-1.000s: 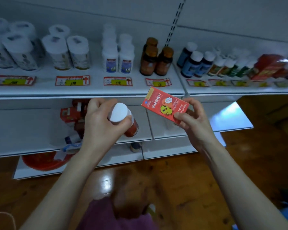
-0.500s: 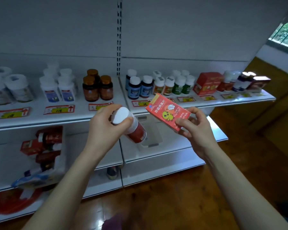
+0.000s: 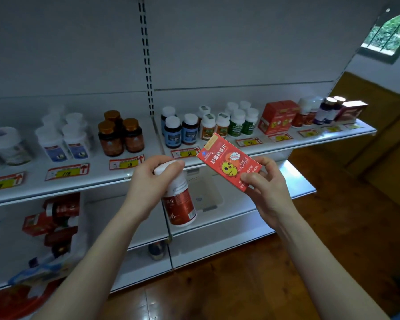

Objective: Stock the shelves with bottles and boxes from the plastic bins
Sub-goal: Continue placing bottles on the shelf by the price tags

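Left hand [image 3: 148,181] fingers curl around a bottle's [image 3: 179,202] cap; right hand [image 3: 267,188] pinches a red box [image 3: 226,161] before the shelf [image 3: 286,144].

Person, two arms: left hand [image 3: 148,181] and right hand [image 3: 268,190] bare; forearms bare along their whole visible length; fingers slender.

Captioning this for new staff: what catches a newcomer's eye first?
The bright red box with a yellow chick, pinched in the right hand at centre. Beside it, the left hand grips a white-capped red bottle by its top. Behind runs a white shelf lined with bottles and price tags.
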### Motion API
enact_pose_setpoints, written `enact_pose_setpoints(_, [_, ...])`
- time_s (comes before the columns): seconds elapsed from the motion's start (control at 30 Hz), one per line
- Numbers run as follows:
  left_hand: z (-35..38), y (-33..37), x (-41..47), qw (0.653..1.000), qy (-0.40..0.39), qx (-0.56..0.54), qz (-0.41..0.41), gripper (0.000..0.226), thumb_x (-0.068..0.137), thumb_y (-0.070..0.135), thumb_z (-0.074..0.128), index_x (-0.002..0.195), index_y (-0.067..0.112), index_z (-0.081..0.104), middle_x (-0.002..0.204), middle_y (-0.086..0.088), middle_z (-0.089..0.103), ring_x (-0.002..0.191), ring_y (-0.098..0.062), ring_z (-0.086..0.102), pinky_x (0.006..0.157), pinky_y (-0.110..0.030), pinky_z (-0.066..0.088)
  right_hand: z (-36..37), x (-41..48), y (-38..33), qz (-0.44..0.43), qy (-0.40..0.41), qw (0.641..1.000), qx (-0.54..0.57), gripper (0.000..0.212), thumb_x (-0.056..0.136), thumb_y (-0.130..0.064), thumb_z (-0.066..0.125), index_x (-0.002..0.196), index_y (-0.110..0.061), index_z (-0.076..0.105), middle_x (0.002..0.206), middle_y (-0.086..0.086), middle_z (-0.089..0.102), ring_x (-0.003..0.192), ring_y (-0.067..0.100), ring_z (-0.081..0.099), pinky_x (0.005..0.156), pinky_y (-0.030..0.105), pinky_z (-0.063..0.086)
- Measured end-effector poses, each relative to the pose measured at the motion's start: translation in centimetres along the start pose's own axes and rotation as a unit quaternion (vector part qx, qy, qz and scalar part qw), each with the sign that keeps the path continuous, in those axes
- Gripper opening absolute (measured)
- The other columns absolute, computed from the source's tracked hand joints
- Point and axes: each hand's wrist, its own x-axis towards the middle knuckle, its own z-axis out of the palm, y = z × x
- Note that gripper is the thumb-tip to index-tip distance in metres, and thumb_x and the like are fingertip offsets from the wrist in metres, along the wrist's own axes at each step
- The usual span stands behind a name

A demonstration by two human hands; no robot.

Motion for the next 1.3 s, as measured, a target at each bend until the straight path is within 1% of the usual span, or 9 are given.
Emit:
enact_pose_setpoints(0.27, [4.4,1.6,4.5,0.992,-0.100,-0.065,-0.039,0.027,0.074,0.028,0.075,0.084,0.010,0.058,0.080,-0.002,0.063,0.066,-0.007,0.058,0.055,-0.015,0.045,-1.3,1.7,-0.3,-0.036,0.024,0.998,0.038,0.032,0.080,0.013,0.057,0.091,-0.014,0.046,0.091,0.012,0.055,0.077,0.015,0.060,0.056,0.018,0.052])
enact_pose_setpoints(0.4, [7.6,1.8,6.2,0.976,-0.158,-0.135,-0.063,0.041,0.053,0.027,0.082,0.080,0.012,0.055,0.084,-0.006,0.065,0.073,-0.016,0.062,0.063,-0.026,0.049,-3.4,2.4,-0.1,-0.036,0.027,0.999,0.018,0.041,0.060,-0.007,0.070,0.095,-0.016,0.049,0.099,0.012,0.058,0.084,0.016,0.065,0.064,0.024,0.055])
enact_pose_setpoints(0.6, [13.2,2.5,7.8,0.964,-0.224,-0.137,-0.040,0.036,0.059,0.017,0.082,0.082,0.014,0.054,0.084,-0.002,0.064,0.070,-0.008,0.062,0.059,-0.021,0.050,-8.3,3.1,-1.2,-0.008,0.047,0.988,-0.149,0.046,0.066,-0.017,0.077,0.101,-0.028,0.049,0.112,0.007,0.059,0.103,0.020,0.061,0.077,0.028,0.057])
enact_pose_setpoints(0.7, [16.7,2.8,8.3,0.963,-0.243,-0.114,-0.017,0.027,0.070,0.008,0.076,0.082,0.015,0.053,0.083,0.001,0.063,0.064,-0.001,0.061,0.053,-0.014,0.048,-11.6,4.1,-3.6,-0.033,0.069,0.971,-0.227,0.042,0.066,-0.038,0.079,0.098,-0.027,0.055,0.110,0.001,0.062,0.106,0.018,0.061,0.089,0.034,0.053])
enact_pose_setpoints(0.83, [22.3,3.6,8.5,0.957,-0.281,-0.077,0.013,0.028,0.070,0.008,0.077,0.081,0.017,0.053,0.080,0.005,0.062,0.062,0.003,0.062,0.055,-0.015,0.050,-15.7,7.0,-8.1,-0.094,0.048,0.951,-0.292,0.030,0.069,-0.042,0.062,0.097,-0.031,0.055,0.102,-0.012,0.061,0.096,0.005,0.061,0.074,0.013,0.053])
enact_pose_setpoints(0.9, [25.2,4.1,8.8,0.954,-0.293,-0.065,0.018,0.031,0.067,0.011,0.080,0.082,0.017,0.053,0.082,0.003,0.062,0.066,0.000,0.062,0.060,-0.020,0.052,-18.3,8.6,-9.9,-0.085,0.013,0.942,-0.325,0.027,0.076,-0.035,0.065,0.102,-0.029,0.058,0.102,-0.013,0.061,0.093,0.002,0.062,0.072,0.012,0.052])
enact_pose_setpoints(1.07, [31.4,5.6,9.7,0.960,-0.275,-0.028,0.042,0.033,0.067,0.010,0.080,0.084,0.018,0.053,0.084,0.003,0.057,0.072,-0.007,0.054,0.059,-0.017,0.047,-25.1,12.2,-13.7,-0.023,-0.078,0.918,-0.388,0.035,0.061,-0.045,0.069,0.093,-0.033,0.064,0.101,-0.011,0.064,0.094,0.005,0.062,0.083,0.023,0.051])
enact_pose_setpoints(1.17, [33.5,6.1,10.2,0.969,-0.244,-0.003,0.043,0.037,0.064,0.017,0.084,0.085,0.020,0.054,0.087,0.003,0.058,0.077,-0.010,0.055,0.063,-0.022,0.048,-27.0,14.5,-15.2,-0.020,-0.128,0.896,-0.425,0.038,0.056,-0.047,0.068,0.092,-0.035,0.064,0.098,-0.017,0.064,0.089,-0.004,0.062,0.079,0.018,0.052])
enact_pose_setpoints(1.3, [33.2,6.6,11.8,0.988,-0.150,0.005,0.030,0.042,0.053,0.038,0.078,0.082,0.021,0.054,0.096,-0.004,0.066,0.086,-0.017,0.060,0.073,-0.033,0.052,-27.9,18.1,-15.4,-0.060,-0.131,0.924,-0.354,0.029,0.067,-0.027,0.075,0.094,-0.021,0.067,0.093,-0.012,0.066,0.079,-0.008,0.063,0.067,0.009,0.050])
